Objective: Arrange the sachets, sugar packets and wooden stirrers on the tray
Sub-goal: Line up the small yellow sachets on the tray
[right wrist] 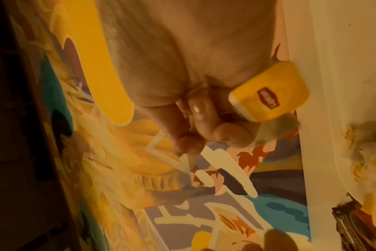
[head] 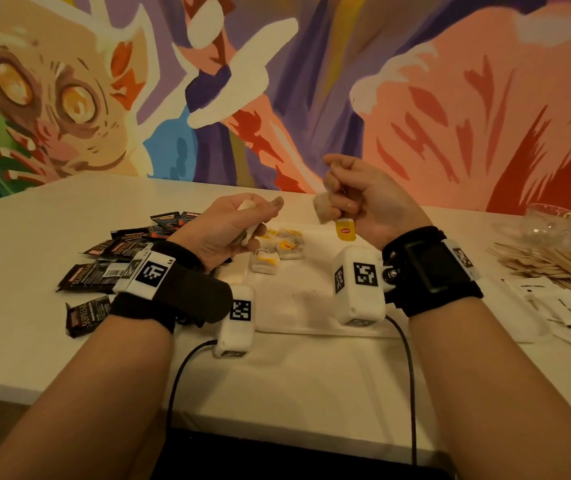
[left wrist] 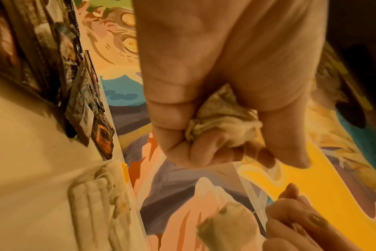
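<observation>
Both hands hover above the white tray (head: 311,303). My left hand (head: 260,220) grips a crumpled tea bag (left wrist: 221,122) in its curled fingers. My right hand (head: 337,199) pinches a second tea bag (head: 322,207), and its yellow tag (right wrist: 268,91) dangles below the fingers. Several tea bags (head: 279,249) with yellow tags lie at the tray's far left. Black sachets (head: 104,271) are scattered on the table left of the tray. Wooden stirrers (head: 554,268) and white sugar packets (head: 561,317) lie to the right.
A clear glass container (head: 550,220) stands at the far right behind the stirrers. The white table (head: 52,209) ends at a painted wall close behind. Black cables (head: 408,375) run from the wrist cameras over the near table edge.
</observation>
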`<control>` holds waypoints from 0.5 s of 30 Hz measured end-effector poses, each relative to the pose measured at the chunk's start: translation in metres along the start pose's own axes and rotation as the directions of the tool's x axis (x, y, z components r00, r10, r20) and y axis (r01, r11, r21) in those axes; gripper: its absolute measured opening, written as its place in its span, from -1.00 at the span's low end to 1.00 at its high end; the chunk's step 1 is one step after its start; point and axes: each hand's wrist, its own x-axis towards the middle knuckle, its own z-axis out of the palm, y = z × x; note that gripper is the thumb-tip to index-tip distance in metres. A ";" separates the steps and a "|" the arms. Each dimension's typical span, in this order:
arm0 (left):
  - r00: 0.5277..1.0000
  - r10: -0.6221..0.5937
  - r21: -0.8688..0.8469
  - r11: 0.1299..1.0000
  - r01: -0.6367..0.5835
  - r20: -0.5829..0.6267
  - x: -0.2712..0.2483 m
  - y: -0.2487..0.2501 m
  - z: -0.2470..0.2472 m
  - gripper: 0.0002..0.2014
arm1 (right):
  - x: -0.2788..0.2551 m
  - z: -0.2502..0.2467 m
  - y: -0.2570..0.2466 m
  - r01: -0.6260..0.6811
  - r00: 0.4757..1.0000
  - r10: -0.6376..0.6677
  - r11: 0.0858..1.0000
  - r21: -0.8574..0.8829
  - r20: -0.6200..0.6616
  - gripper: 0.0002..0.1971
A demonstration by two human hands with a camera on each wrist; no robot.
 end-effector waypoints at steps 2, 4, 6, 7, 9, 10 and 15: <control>0.999 0.029 0.070 0.997 -0.030 0.012 0.000 0.000 0.000 -0.80 | 0.000 0.004 0.001 -0.009 1.000 0.011 0.997 -0.071 0.028 -0.82; 0.998 0.055 0.147 0.987 -0.059 0.030 -0.001 -0.002 0.001 -0.87 | 0.000 0.007 0.004 -0.015 0.997 0.024 0.992 -0.127 0.072 -0.81; 0.997 0.050 0.234 0.970 -0.063 0.063 -0.002 -0.002 0.001 -0.95 | 0.000 0.011 0.005 -0.026 0.990 0.044 0.990 -0.138 0.132 -0.81; 0.995 0.038 0.275 0.959 -0.062 0.092 -0.002 -0.003 0.001 -0.87 | 0.000 0.013 0.006 -0.034 0.986 0.056 0.990 -0.134 0.160 -0.80; 0.989 0.005 0.309 0.950 -0.051 0.150 -0.003 -0.004 0.002 -0.79 | -0.001 0.017 0.007 -0.051 0.976 0.076 0.991 -0.125 0.205 -0.80; 0.986 -0.011 0.304 0.952 -0.042 0.169 -0.005 -0.004 0.004 -0.81 | -0.002 0.019 0.008 -0.055 0.973 0.081 0.991 -0.123 0.217 -0.80; 0.979 0.005 0.273 0.960 -0.062 0.203 -0.008 -0.002 0.008 -0.92 | -0.002 0.020 0.011 -0.034 0.975 0.063 0.990 -0.137 0.213 -0.79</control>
